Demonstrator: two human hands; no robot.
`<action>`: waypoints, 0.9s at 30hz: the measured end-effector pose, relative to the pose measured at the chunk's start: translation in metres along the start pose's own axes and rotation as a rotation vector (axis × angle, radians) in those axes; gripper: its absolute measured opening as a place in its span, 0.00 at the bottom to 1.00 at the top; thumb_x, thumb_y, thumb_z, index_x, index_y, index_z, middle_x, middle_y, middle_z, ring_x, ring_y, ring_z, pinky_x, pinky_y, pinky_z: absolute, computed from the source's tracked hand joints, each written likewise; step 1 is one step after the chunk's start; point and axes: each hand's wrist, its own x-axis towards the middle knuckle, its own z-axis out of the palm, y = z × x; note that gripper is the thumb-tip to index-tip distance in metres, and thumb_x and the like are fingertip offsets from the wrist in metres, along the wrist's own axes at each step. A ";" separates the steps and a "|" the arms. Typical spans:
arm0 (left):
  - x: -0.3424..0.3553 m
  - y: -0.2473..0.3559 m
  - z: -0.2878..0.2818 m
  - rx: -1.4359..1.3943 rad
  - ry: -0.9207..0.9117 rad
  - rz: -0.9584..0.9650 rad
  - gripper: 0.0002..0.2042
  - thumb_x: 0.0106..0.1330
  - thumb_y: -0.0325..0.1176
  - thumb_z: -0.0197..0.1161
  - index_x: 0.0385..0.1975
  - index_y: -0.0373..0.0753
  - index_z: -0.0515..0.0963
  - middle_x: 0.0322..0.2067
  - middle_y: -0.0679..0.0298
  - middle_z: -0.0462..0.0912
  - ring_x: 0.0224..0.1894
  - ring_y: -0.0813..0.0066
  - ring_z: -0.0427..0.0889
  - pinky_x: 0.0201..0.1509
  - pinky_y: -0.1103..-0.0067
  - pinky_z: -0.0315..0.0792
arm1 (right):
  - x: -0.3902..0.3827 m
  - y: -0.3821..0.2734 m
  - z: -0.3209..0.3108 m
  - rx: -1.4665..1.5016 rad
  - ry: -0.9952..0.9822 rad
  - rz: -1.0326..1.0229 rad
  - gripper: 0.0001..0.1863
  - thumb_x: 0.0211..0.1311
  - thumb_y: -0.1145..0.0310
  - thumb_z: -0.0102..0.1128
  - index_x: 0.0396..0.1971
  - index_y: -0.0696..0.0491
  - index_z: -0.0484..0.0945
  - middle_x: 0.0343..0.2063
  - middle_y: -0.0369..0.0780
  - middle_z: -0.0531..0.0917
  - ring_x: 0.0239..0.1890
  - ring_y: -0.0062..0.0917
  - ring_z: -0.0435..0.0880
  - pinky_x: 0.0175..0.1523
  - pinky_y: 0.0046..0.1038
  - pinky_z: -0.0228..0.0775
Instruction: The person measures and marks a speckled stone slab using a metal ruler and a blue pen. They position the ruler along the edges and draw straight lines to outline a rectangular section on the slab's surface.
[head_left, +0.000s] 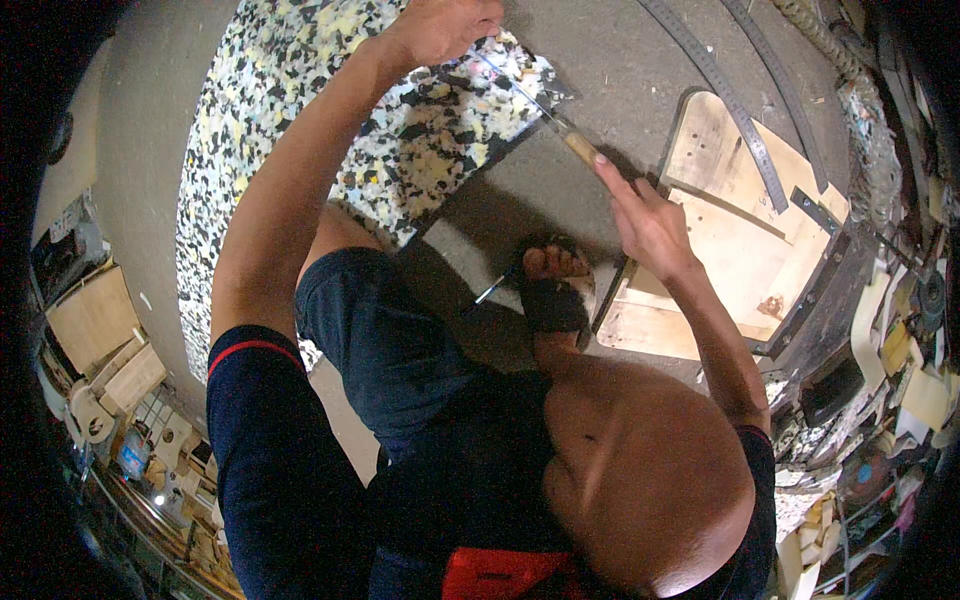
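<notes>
My right hand [652,225] is wrapped round the wooden handle of a long thin-bladed knife [578,146], index finger stretched along it. The blade reaches up and left across the corner of a speckled black, white and yellow foam sheet [420,140]. At the far edge of that sheet, my left hand [450,30] has its fingers curled and closed on the foam close to the blade's far end. The upper frame edge cuts off part of this hand, so its grip shows only partly. My bare knee and thigh rest by the sheet's near side.
A wooden board [720,250] with metal strips lies at right, with a curved-looking steel ruler [725,95] reaching over it. A slim pen-like tool [490,290] lies on the floor beside my sandalled foot [555,290]. Wood offcuts [105,370] are piled at left, foam scraps at right.
</notes>
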 end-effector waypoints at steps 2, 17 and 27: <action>0.001 0.004 0.003 0.023 0.018 -0.017 0.09 0.67 0.39 0.56 0.38 0.45 0.80 0.43 0.59 0.79 0.53 0.55 0.74 0.62 0.52 0.61 | -0.020 0.000 -0.007 -0.029 -0.021 0.015 0.39 0.61 0.75 0.58 0.72 0.34 0.60 0.32 0.51 0.81 0.23 0.40 0.81 0.23 0.37 0.75; -0.001 -0.002 -0.003 -0.150 0.140 0.045 0.07 0.65 0.36 0.57 0.34 0.41 0.79 0.36 0.55 0.80 0.45 0.51 0.78 0.54 0.60 0.69 | -0.028 0.003 -0.010 -0.023 0.064 -0.021 0.37 0.61 0.76 0.59 0.71 0.39 0.63 0.30 0.50 0.77 0.24 0.45 0.80 0.27 0.40 0.75; -0.008 -0.034 0.015 0.016 0.097 0.046 0.13 0.67 0.43 0.57 0.44 0.45 0.81 0.45 0.56 0.82 0.55 0.51 0.76 0.62 0.51 0.60 | -0.046 0.010 -0.001 -0.004 0.136 -0.051 0.37 0.59 0.78 0.59 0.70 0.38 0.66 0.30 0.47 0.75 0.21 0.39 0.78 0.25 0.39 0.74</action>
